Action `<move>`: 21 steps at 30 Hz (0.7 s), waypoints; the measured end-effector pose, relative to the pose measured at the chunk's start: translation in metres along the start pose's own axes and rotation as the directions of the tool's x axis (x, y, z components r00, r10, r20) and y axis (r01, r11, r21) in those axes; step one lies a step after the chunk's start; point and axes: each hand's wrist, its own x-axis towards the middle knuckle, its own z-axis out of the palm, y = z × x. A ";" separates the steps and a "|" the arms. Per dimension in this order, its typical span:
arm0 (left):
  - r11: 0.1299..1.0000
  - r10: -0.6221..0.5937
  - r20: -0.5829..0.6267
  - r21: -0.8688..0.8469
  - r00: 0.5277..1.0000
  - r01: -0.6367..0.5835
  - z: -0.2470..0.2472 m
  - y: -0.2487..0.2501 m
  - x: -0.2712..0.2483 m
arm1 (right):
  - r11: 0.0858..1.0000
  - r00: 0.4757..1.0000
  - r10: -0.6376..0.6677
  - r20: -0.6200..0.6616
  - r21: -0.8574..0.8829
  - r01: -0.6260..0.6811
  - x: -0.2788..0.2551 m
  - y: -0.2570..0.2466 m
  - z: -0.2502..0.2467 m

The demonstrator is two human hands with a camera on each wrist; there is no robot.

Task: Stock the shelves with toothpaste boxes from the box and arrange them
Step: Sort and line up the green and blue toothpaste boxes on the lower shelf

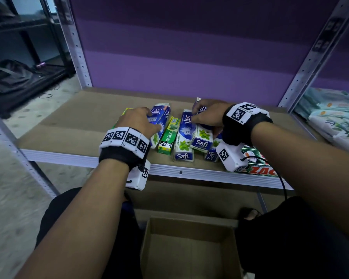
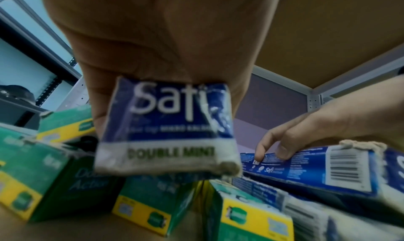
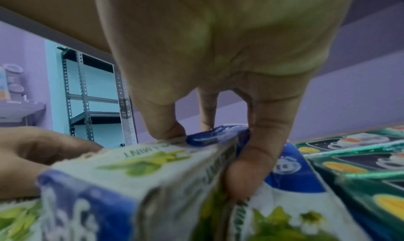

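Several toothpaste boxes lie side by side on the brown shelf board: blue-and-white Safi boxes and a green Darlie box. My left hand grips the leftmost Safi box; the left wrist view shows its "Double Mint" end under my palm, over green-and-yellow boxes. My right hand pinches another Safi box, which lies raised on top of others. In the right wrist view my thumb and fingers clamp its two sides.
Green ZACT boxes lie at the shelf's front right under my right wrist. An open cardboard box stands on the floor below the shelf edge. Packs of wipes fill the neighbouring shelf on the right. Metal uprights frame the bay.
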 end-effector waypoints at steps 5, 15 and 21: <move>0.995 -0.037 -0.004 -0.088 0.999 0.036 -0.004 -0.006 0.001 | 0.992 1.000 0.010 -0.010 0.129 -0.008 -0.008 -0.002 0.000; 0.941 -0.075 -0.131 -0.337 0.989 0.027 -0.033 -0.038 -0.001 | 0.958 0.996 -0.075 -0.047 0.274 0.085 -0.016 -0.055 0.005; 0.928 -0.132 -0.222 -0.370 0.966 0.042 -0.051 -0.075 0.000 | 0.967 0.990 -0.133 -0.043 0.213 0.139 -0.010 -0.093 0.020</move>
